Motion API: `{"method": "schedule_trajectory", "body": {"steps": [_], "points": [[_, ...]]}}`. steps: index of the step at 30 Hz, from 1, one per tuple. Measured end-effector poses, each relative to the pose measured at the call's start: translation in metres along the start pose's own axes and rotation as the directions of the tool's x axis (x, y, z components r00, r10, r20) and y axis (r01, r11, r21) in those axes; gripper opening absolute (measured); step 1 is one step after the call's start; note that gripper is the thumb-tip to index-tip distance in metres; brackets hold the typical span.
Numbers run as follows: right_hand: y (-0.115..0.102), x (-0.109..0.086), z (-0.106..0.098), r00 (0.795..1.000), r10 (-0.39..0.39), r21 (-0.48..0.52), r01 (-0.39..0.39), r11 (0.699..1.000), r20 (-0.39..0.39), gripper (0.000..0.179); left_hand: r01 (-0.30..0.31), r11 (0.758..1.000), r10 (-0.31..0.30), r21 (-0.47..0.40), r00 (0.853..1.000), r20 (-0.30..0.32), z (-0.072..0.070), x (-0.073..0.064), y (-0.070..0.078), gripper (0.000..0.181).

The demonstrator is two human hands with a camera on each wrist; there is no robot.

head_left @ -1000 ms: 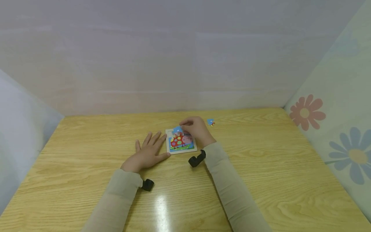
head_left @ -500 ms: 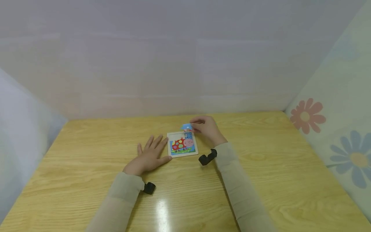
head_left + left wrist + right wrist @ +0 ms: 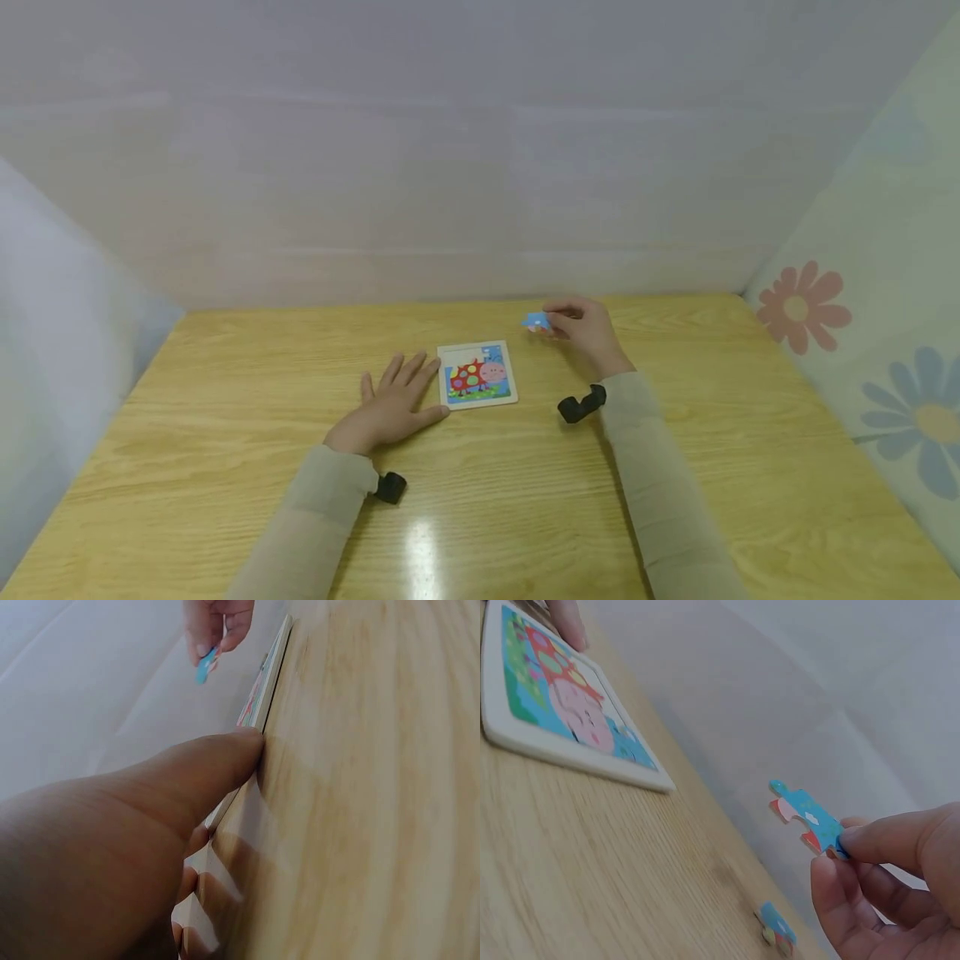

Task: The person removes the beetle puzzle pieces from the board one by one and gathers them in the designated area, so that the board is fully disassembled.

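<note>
A square jigsaw puzzle in a pale frame (image 3: 478, 405) lies on the table, showing a red spotted ladybug with a pink face; a bare gap shows at its upper left. My left hand (image 3: 386, 414) lies flat with fingers spread, thumb and fingertips at the frame's left edge. Between thumb and fingers my right hand (image 3: 592, 333) pinches a blue puzzle piece (image 3: 810, 817) with red and white parts, held above the table to the right of the frame. A second blue piece (image 3: 778, 924) lies on the table below that hand in the right wrist view.
The wooden table (image 3: 465, 517) runs back to a pale cloth wall (image 3: 480, 167). On the right stands a side panel printed with a red flower (image 3: 797, 308) and a blue flower (image 3: 930, 421). Black wrist cameras sit on both sleeves.
My right hand has lifted the puzzle piece off the frame's upper part and carried it right. It now hides the loose piece in the head view. My left hand stays at the frame.
</note>
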State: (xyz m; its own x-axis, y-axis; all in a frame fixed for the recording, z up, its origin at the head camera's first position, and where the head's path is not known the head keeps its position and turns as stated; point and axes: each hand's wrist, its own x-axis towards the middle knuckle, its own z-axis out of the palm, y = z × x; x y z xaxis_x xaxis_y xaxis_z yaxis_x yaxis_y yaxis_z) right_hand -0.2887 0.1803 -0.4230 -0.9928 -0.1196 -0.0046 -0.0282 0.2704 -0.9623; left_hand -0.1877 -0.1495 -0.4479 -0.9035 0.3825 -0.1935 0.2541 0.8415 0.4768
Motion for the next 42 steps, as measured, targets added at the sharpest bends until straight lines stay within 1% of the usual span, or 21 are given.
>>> {"method": "schedule_trajectory", "body": {"steps": [4,7,13,15,17,19,23,26,29,36,42], "points": [[0.003,-0.006,-0.014,0.999,0.002,0.012,-0.002,1.0,-0.034,0.028,-0.008,1.0,0.008,0.007,1.0,-0.005,0.0,0.002,0.0,0.086],[0.002,-0.009,-0.022,0.998,0.004,-0.002,-0.005,1.0,-0.057,0.03,-0.009,1.0,0.009,0.002,1.0,-0.004,-0.002,0.002,0.0,0.087],[-0.012,-0.014,-0.036,0.99,0.048,0.0,-0.048,0.999,-0.129,0.028,0.001,1.0,-0.001,0.009,1.0,-0.008,-0.004,0.002,-0.003,0.087],[-0.013,-0.015,-0.041,0.986,0.054,0.002,-0.055,0.999,-0.157,0.027,0.002,1.0,-0.002,0.014,1.0,-0.009,-0.004,0.002,-0.004,0.088],[-0.008,-0.014,-0.047,0.982,0.049,0.005,-0.048,0.999,-0.18,0.027,0.002,1.0,-0.001,0.016,1.0,-0.008,-0.004,0.002,-0.005,0.088],[0.002,-0.012,-0.053,0.979,0.041,0.0,-0.042,0.999,-0.199,0.028,-0.001,1.0,0.001,0.015,1.0,-0.009,-0.004,0.002,-0.005,0.087],[0.021,-0.006,-0.063,0.974,0.038,-0.038,-0.048,0.998,-0.221,0.029,-0.002,1.0,0.002,0.01,1.0,-0.005,-0.005,0.001,-0.003,0.087],[0.025,-0.005,-0.064,0.973,0.057,-0.031,-0.065,0.997,-0.225,0.027,0.003,1.0,-0.003,0.014,1.0,-0.001,-0.006,0.0,-0.001,0.087],[0.026,-0.004,-0.064,0.972,0.078,0.0,-0.08,0.997,-0.222,0.026,0.005,1.0,-0.005,0.017,1.0,0.0,-0.007,0.0,0.0,0.086],[0.03,-0.004,-0.065,0.974,0.071,-0.101,-0.094,0.99,-0.217,0.026,0.005,1.0,-0.005,0.012,1.0,0.006,-0.007,-0.001,0.002,0.086],[0.036,-0.002,-0.066,0.968,0.066,-0.145,-0.103,0.984,-0.241,0.024,-0.005,1.0,0.005,0.011,1.0,0.005,-0.006,-0.001,0.003,0.086]]}}
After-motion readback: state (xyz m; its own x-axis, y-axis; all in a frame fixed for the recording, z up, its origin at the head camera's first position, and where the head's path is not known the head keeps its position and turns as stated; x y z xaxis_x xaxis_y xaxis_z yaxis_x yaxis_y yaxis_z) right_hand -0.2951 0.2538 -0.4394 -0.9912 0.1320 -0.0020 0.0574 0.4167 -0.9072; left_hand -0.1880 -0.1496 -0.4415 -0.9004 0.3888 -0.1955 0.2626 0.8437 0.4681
